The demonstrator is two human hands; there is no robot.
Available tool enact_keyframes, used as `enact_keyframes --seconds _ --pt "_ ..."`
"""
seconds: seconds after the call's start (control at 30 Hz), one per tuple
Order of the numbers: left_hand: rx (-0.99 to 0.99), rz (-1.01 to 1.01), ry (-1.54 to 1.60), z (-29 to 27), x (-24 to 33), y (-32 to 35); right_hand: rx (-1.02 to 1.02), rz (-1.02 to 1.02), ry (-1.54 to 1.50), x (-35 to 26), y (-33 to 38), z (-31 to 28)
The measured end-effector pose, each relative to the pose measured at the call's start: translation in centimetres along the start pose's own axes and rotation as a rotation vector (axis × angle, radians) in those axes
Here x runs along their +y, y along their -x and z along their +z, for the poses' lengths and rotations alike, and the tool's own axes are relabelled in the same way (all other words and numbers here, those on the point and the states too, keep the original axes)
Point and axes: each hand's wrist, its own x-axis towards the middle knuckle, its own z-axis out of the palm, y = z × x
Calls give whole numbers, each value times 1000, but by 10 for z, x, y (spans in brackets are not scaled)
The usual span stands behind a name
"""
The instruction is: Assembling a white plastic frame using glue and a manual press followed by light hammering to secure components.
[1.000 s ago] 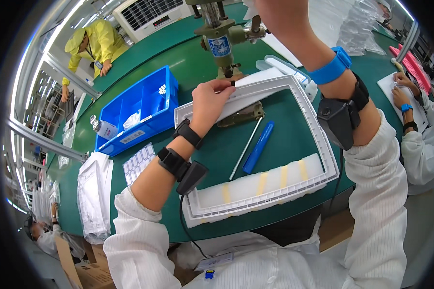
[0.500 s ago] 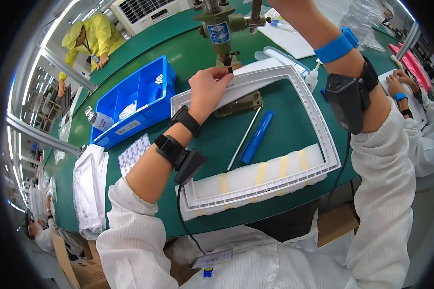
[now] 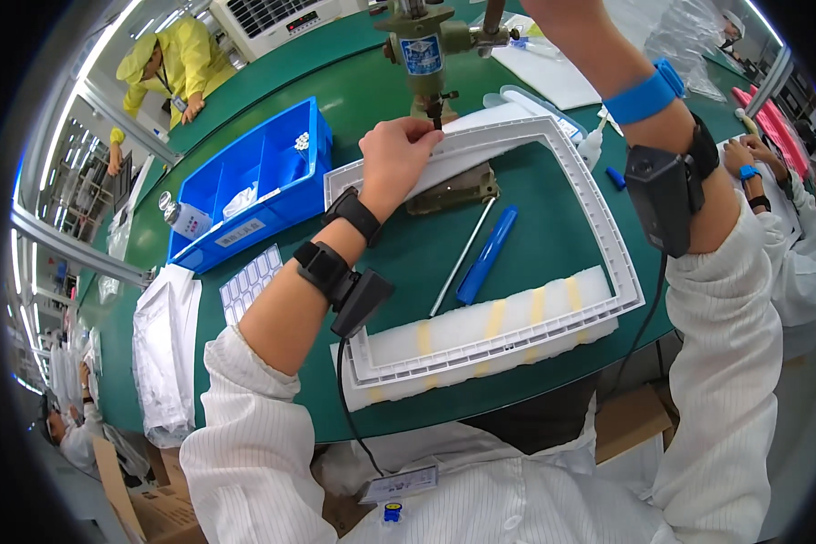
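A large white plastic frame [image 3: 612, 231] lies on the green table [image 3: 399, 263], its far edge under the tip of a green press machine [image 3: 423, 45]. My left hand [image 3: 394, 154] grips that far edge right beside the press tip, fingers curled over the rim. The frame's near side rests on a white foam pad with yellow stripes [image 3: 485, 331]. My right forearm rises past the press and leaves the picture at the top, so the right hand is hidden. Both wrists carry black strapped devices; the right also has a blue band.
Inside the frame lie a blue pen-like tool [image 3: 487, 254] and a thin metal rod [image 3: 461, 258]. A blue parts bin [image 3: 245, 181], a small bottle [image 3: 177, 216], a label sheet [image 3: 252, 281] and plastic bags [image 3: 163, 354] sit left. Other people work at back left [image 3: 168, 63] and right [image 3: 789, 208].
My left hand has stayed on the frame's far edge, its fingertips now closer under the press tip. My right arm remains raised.
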Motion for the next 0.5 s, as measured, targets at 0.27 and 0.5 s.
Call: enact_keyframes --seconds 0.27,0.5 --pt "-50 -50 -8 -3 2 -3 -16 -110 -189 -3 26 -6" --pt "0 -23 16 1 2 -1 -59 -142 -276 -16 54 -15"
